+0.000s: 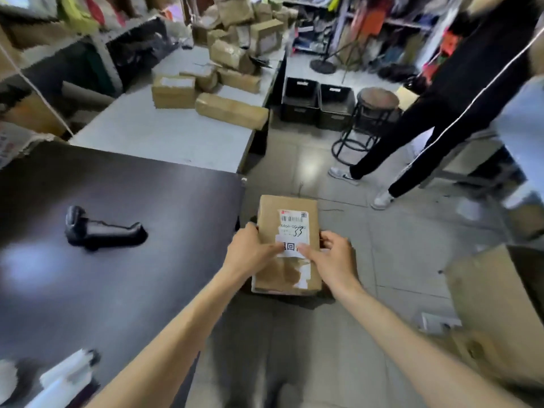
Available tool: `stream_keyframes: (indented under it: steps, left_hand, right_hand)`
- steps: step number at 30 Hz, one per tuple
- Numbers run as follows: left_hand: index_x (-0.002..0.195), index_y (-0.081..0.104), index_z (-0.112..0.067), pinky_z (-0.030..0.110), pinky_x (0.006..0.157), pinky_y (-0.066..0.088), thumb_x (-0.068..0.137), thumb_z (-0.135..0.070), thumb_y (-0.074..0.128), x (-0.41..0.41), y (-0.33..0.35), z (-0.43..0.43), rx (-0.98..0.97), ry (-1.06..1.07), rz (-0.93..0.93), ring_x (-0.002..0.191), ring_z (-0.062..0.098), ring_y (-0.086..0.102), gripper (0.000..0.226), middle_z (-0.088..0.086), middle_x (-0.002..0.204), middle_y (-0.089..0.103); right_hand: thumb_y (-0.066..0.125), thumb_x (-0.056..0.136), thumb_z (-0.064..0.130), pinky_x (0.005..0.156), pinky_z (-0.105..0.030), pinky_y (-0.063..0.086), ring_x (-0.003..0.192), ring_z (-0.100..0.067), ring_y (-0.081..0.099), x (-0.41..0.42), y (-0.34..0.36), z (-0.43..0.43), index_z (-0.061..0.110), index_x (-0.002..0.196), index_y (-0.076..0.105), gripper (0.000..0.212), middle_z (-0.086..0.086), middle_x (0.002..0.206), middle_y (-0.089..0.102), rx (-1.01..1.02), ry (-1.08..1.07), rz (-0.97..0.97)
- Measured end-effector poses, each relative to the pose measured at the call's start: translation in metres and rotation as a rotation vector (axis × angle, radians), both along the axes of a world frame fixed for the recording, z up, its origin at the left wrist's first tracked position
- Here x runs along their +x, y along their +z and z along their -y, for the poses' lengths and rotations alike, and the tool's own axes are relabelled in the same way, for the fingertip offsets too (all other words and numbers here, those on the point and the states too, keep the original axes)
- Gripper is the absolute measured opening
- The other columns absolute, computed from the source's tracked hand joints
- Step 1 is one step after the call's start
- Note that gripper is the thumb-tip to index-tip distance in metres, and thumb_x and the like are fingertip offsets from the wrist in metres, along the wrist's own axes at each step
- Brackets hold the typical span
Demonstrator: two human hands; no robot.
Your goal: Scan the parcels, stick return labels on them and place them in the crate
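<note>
A person's two bare arms reach in from the bottom of the frame and hold a brown cardboard parcel [282, 210] in the lower centre, above a grey tiled floor [368, 260] and just right of a dark tabletop [117, 290]. The left hand [250, 251] grips the parcel's left edge, its fingers [250, 228] curled round the side and the thumb lying across the top. The right hand [329, 257] grips the right edge in the same way, with its thumb on the top face. Both thumbs touch the lower part of a white printed label [293, 223] with a barcode, stuck on the parcel's top. A black handheld scanner [100, 231] lies on its side on the dark tabletop at middle left, well apart from the hands. Beyond it, a pale grey tabletop [164, 131] carries a heap of brown parcels [232, 63] at upper centre. Two black crates [318, 103] stand side by side on the floor beside that tabletop, with a round stool [374, 113] just to their right. Another person's legs in dark trousers [426, 128] stand at upper right. A large cardboard box [494, 304] sits at the right edge.
</note>
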State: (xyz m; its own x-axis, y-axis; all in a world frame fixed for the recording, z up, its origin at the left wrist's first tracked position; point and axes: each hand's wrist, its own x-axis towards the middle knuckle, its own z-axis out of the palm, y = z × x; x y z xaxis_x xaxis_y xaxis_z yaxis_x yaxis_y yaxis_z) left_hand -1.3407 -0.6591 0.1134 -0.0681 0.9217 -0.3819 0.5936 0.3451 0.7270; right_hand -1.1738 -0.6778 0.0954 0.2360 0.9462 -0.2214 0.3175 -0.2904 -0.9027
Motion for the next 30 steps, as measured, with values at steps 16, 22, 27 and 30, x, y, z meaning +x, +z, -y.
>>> stream_keyframes:
  steps: [16, 22, 27, 30]
  left_hand:
    - [0.121, 0.053, -0.009, 0.031, 0.076, 0.051, 0.078, -0.037, 0.076, 0.106, -0.069, -0.154, -0.056, -0.133, 0.045, 0.094, 0.018, 0.061, 0.056, -0.001, 0.106, 0.062]
    - [0.124, 0.052, -0.009, 0.029, 0.073, 0.048, 0.077, -0.037, 0.076, 0.112, -0.113, -0.228, -0.096, -0.156, 0.059, 0.092, 0.016, 0.059, 0.06, -0.005, 0.103, 0.061]
    - [0.124, 0.053, -0.007, 0.04, 0.09, 0.052, 0.076, -0.037, 0.077, 0.118, -0.185, -0.27, -0.18, -0.146, 0.016, 0.105, 0.022, 0.061, 0.062, 0.004, 0.117, 0.064]
    - [0.127, 0.052, -0.008, 0.039, 0.093, 0.052, 0.076, -0.035, 0.079, 0.12, -0.245, -0.292, -0.206, -0.15, 0.006, 0.108, 0.02, 0.061, 0.064, 0.005, 0.121, 0.063]
  right_hand:
    - [0.081, 0.074, 0.02, 0.069, -0.03, 0.058, 0.081, -0.009, 0.069, 0.101, -0.059, -0.133, 0.022, 0.09, 0.069, 0.02, 0.006, 0.092, 0.073, -0.14, -0.137, 0.046]
    - [0.079, 0.076, 0.021, 0.048, -0.004, 0.04, 0.069, 0.011, 0.059, 0.103, -0.095, -0.203, 0.027, 0.086, 0.063, 0.02, 0.026, 0.078, 0.063, -0.191, -0.16, 0.093]
    - [0.077, 0.079, 0.026, 0.065, -0.022, 0.053, 0.082, -0.001, 0.064, 0.108, -0.167, -0.247, 0.022, 0.108, 0.066, 0.03, 0.01, 0.102, 0.071, -0.278, -0.115, 0.163]
    - [0.076, 0.081, 0.022, 0.074, -0.027, 0.054, 0.083, -0.003, 0.061, 0.108, -0.233, -0.269, 0.019, 0.114, 0.063, 0.035, 0.003, 0.111, 0.071, -0.33, -0.089, 0.164]
